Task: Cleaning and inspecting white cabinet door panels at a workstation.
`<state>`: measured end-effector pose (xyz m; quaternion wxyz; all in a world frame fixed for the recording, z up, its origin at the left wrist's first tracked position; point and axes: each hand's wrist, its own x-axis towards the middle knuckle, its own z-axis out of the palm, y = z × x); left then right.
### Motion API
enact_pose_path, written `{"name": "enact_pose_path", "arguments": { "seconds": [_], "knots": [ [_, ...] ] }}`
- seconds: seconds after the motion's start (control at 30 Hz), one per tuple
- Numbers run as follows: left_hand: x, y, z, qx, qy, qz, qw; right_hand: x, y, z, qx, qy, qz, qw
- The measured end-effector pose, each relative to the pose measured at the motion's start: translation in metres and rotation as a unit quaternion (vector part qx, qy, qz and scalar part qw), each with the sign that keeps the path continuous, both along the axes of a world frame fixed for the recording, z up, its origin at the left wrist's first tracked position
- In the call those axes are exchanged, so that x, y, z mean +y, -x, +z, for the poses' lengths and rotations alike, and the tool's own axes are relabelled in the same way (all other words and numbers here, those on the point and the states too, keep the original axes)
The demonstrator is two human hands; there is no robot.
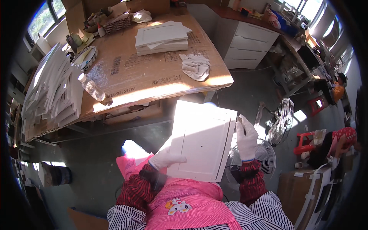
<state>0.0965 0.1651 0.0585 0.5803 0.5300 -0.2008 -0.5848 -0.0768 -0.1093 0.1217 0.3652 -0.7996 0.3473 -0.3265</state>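
Note:
A white rectangular panel (203, 142) with a recessed middle and a few small dark holes is held tilted in front of my pink apron. My left hand (166, 159), in a white glove, grips its left edge, with the thumb lying across the face and the other fingers hidden behind. At the panel's upper right edge is my right hand (246, 140), also gloved. Its fingers are closed on a small brownish block (239, 119), mostly covered by the glove. Strong sunlight washes out the panel's upper part.
A cardboard-covered table (145, 73) ahead bears stacked white panels (163, 36), a crumpled cloth (195, 67), a clear bottle (92, 88) and many white strips (53, 88). Fans (281, 120) stand close on my right. Two people sit farther right, near red stools (304, 142).

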Motion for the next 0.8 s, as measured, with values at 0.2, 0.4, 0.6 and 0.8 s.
{"name": "enact_pose_path", "arguments": {
  "seconds": [0.2, 0.4, 0.6, 0.8],
  "knots": [
    [0.029, -0.018, -0.02, 0.031, -0.001, 0.007, 0.999, 0.011, -0.005, -0.029, 0.009, 0.085, -0.036, 0.996],
    [0.025, -0.032, -0.006, 0.174, -0.028, 0.028, 0.984, 0.021, -0.026, -0.034, 0.029, 0.078, 0.014, 0.996],
    [0.045, -0.04, -0.03, 0.174, 0.022, 0.041, 0.984, 0.034, -0.048, -0.037, 0.087, 0.012, 0.0, 0.996],
    [0.111, -0.049, -0.06, 0.036, -0.067, 0.115, 0.99, 0.05, -0.095, -0.026, 0.12, -0.032, 0.08, 0.989]
  ]
}}
